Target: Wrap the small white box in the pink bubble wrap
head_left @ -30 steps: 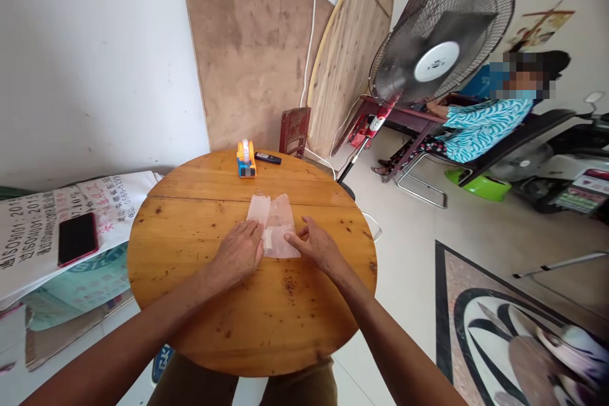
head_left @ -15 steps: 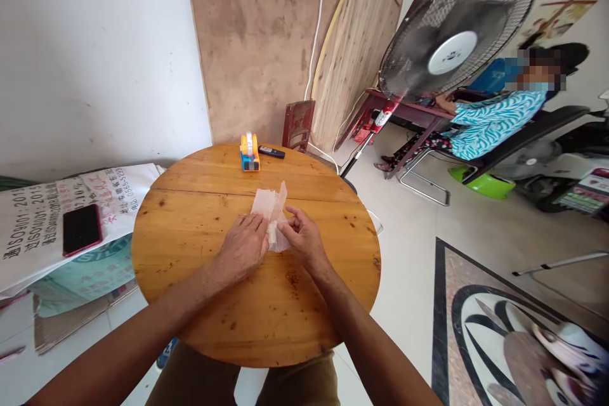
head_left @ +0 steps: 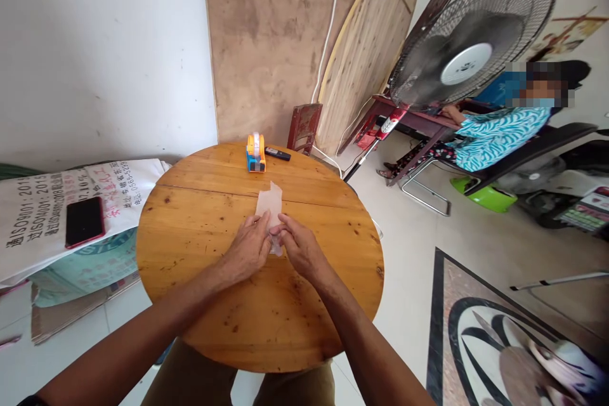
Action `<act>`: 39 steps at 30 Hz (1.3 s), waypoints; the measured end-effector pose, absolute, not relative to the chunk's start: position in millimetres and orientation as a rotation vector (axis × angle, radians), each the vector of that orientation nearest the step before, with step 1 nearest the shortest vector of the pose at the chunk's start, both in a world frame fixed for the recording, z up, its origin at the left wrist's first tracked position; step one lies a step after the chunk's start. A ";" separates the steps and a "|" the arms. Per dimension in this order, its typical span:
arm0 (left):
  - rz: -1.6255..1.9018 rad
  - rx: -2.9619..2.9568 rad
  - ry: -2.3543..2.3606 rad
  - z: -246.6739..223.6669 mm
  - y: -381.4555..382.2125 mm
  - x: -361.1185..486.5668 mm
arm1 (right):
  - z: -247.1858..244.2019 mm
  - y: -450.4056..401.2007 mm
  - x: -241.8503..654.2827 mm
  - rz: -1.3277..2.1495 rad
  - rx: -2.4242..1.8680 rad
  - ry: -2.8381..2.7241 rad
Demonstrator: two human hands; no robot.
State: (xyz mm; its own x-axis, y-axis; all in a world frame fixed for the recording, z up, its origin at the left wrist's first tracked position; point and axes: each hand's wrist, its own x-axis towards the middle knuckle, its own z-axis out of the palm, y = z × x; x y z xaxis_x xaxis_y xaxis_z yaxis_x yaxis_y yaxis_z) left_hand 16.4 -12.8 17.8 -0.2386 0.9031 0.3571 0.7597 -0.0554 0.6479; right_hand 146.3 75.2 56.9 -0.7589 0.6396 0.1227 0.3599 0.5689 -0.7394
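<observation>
A thin, whitish, translucent sheet lies on the round wooden table, folded into a narrow strip. My left hand presses on its left edge with the fingers close together. From the right, my right hand pinches the lower part of the sheet, its thumb and fingertips meeting the left fingertips. Whatever is inside the folds is hidden.
An orange and blue tape dispenser and a black remote are at the table's far edge. A phone rests on sacks at left. Behind at right are a standing fan and a seated person.
The sheet's right side has been folded over to the left, making it narrower. My right hand has moved in against my left fingers. The view has shifted slightly.
</observation>
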 end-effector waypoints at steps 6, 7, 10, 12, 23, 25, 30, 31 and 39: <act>1.412 1.303 1.988 27.3 -13.2 4.0 | 66.9 56.7 150.6 0.726 -0.774 -2.700; 1.425 1.270 1.975 31.7 -12.8 4.0 | 68.3 55.0 150.6 0.705 -0.791 -2.729; 1.362 1.246 1.963 43.1 -9.5 8.0 | 70.3 56.4 151.1 0.709 -0.850 -2.757; 1.279 1.251 1.982 46.4 -6.7 11.0 | 69.8 62.1 151.7 0.784 -0.818 -2.728; 1.044 1.506 2.084 43.0 -6.1 10.0 | 73.8 114.9 153.7 1.296 -0.821 -2.201; 1.064 1.591 2.126 42.7 -6.2 9.8 | 72.0 128.0 150.1 1.193 -0.857 -2.171; 1.147 1.632 2.139 39.0 -9.4 9.8 | 58.2 145.0 133.6 0.980 -0.641 -2.338; 1.158 1.626 2.136 38.3 -10.3 10.1 | 55.0 145.8 130.4 0.959 -0.567 -2.370; 1.206 1.913 1.986 37.6 -13.2 10.6 | 46.7 148.7 118.6 0.941 -0.326 -2.655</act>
